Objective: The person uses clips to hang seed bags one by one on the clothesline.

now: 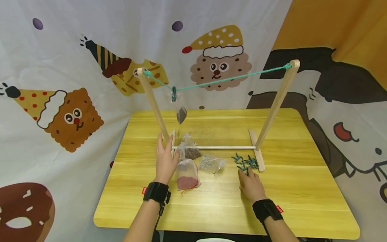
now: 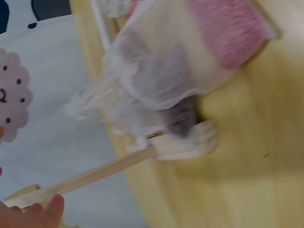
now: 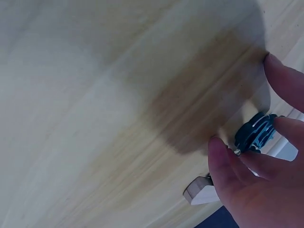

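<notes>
My left hand [image 1: 166,163] is at the left post [image 1: 153,104] of a wooden stand, fingers extended beside it. In the left wrist view its fingers [image 2: 52,209] overlap the post. Just right of that hand lie a mesh bag of pink grains [image 1: 188,173], a bag of brown bits [image 1: 192,152] and a bag of pale bits [image 1: 208,163]. My right hand [image 1: 252,186] reaches down to several dark teal clips [image 1: 251,162] on the table. In the right wrist view, fingertips are right at a clip [image 3: 256,132], with the thumb spread apart.
A green string [image 1: 229,79] runs between the two posts, sagging at left where a teal clip [image 1: 173,94] holds a small dark-filled bag [image 1: 181,115]. The right post [image 1: 277,104] rises behind the loose clips. A white crossbar [image 1: 226,147] joins the feet on the yellow table [image 1: 302,201].
</notes>
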Motion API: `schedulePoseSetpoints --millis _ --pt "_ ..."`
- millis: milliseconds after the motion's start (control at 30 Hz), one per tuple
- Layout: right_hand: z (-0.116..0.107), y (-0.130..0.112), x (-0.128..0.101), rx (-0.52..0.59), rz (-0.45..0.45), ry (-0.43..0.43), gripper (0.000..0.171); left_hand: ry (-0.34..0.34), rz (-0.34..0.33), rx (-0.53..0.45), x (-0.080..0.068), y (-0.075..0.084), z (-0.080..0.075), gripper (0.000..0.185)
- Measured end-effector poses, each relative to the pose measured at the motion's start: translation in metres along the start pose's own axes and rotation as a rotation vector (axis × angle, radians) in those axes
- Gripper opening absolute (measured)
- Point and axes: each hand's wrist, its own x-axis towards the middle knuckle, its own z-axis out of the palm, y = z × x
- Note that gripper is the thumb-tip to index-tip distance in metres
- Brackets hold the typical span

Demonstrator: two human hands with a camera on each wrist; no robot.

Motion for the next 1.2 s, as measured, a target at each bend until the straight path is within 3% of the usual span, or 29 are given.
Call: schedulePoseSetpoints --millis 133,300,467,667,900,1200 --pt "0.000 0.000 0.007 0.014 0.010 -0.022 0.070 -0.028 -0.021 0.022 -0.010 -0.008 0.011 0.055" --pt "-0.001 -0.002 0.016 0.010 0.019 0.000 0.051 -0.067 -0.061 0.067 -0.021 -0.020 0.024 0.049" --pt "0.000 -0.006 0.027 -0.028 0.060 0.078 0.040 -0.113 -0.108 0.109 -0.032 -0.027 0.037 0.047" --pt "0.008 -0.003 0.033 -0.075 0.092 0.199 0.024 -0.152 -0.120 0.112 -0.042 -0.024 0.047 0.046" --pt "0.009 0.003 0.039 -0.025 0.156 0.224 0.036 -0.125 -0.097 0.147 -0.045 -0.023 0.051 0.049" --pt "0.009 -0.001 0.042 0.037 0.162 0.104 0.054 -0.127 -0.061 0.160 -0.049 -0.028 0.057 0.054"
